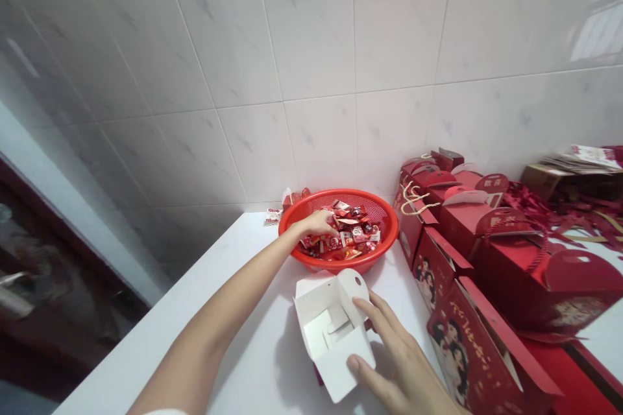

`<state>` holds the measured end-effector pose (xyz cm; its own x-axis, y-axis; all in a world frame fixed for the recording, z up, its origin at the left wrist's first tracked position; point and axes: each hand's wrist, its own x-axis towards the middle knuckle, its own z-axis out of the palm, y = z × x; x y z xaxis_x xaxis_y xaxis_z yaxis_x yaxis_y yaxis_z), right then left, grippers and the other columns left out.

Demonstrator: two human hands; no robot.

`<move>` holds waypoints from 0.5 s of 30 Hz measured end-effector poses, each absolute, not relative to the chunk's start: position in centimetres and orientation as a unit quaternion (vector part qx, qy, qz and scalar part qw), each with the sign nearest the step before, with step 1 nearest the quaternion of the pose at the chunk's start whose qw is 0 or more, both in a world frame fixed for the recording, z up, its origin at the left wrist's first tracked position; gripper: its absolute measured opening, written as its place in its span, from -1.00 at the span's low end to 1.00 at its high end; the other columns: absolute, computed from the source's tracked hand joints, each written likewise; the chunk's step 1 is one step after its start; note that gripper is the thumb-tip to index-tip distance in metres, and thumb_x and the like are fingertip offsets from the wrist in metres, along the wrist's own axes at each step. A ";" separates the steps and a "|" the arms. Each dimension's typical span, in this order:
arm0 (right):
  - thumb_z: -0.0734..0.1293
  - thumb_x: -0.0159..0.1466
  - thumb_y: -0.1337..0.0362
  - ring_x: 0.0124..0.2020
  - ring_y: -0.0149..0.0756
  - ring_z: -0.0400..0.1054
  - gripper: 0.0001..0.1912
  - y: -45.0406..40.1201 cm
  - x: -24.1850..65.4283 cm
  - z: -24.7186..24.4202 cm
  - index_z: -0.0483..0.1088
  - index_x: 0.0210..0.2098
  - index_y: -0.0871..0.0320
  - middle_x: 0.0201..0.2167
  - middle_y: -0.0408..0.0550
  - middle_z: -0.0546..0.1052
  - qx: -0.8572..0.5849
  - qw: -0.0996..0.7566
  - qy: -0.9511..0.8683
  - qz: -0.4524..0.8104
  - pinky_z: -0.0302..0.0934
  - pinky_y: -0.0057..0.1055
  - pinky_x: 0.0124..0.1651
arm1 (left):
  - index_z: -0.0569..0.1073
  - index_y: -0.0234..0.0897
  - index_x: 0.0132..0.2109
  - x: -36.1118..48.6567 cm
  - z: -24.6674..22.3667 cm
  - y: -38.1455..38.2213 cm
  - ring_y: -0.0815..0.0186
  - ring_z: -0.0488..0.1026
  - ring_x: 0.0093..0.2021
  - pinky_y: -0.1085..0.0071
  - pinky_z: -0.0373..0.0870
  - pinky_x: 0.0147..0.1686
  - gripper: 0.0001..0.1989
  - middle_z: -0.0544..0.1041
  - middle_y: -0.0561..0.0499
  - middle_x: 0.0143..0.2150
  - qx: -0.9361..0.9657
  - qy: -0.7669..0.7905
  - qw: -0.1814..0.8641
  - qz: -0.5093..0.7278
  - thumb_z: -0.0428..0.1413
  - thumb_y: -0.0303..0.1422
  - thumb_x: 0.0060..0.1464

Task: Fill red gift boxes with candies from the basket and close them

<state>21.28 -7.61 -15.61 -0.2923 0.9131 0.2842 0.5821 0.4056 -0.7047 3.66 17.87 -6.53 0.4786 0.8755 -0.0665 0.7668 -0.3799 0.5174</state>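
My left hand [318, 224] reaches into a red plastic basket [387, 233], its fingers curled down onts the wrapped candies [353, 233] heaped inside; the fingertips are partly hidden among them. Closer to me, an open candy box [335, 331] shows its white inside, with folded bottom flaps and nothing in it. My right hand [394, 356] grips the box's right side, thumb at the near flap and fingers by the flap with the oval hole.
Red folded gift boxes [530, 259] with handles crowd the right side of the white table [253, 259]. Dark red ribbons [574, 207] and a cardboard box [549, 181] lie behind them. A tiled wall [316, 45] rises at the back. Small packets [273, 216] lie left of the basket.
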 end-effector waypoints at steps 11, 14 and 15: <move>0.26 0.33 0.06 0.21 0.01 0.35 -0.35 -7.8 21.2 -15.6 0.15 0.36 0.12 0.36 0.23 0.18 -0.488 0.335 -0.767 0.246 0.31 -0.11 0.21 | 0.35 -0.27 -0.57 4.1 -7.1 17.0 0.28 0.39 -0.46 0.45 0.22 -0.48 -0.78 0.38 0.10 -0.59 0.826 0.524 0.206 0.030 0.29 -0.48 -0.27; 0.26 0.34 0.05 0.19 0.00 0.37 -0.35 -7.8 21.2 -15.5 0.16 0.35 0.12 0.35 0.24 0.19 -0.485 0.339 -0.768 0.245 0.32 -0.10 0.20 | 0.49 -0.28 -0.44 3.7 -6.7 16.6 0.26 0.44 -0.38 0.46 0.27 -0.41 -0.90 0.49 0.07 -0.48 0.830 0.508 0.223 0.055 0.22 -0.51 -0.22; 0.26 0.34 0.05 0.18 0.00 0.38 -0.36 -7.8 21.2 -15.5 0.16 0.34 0.12 0.35 0.24 0.20 -0.484 0.341 -0.768 0.244 0.33 -0.11 0.19 | 0.52 -0.28 -0.39 3.7 -6.6 16.4 0.25 0.46 -0.36 0.47 0.29 -0.39 -0.88 0.52 0.06 -0.45 0.830 0.504 0.229 0.068 0.20 -0.51 -0.19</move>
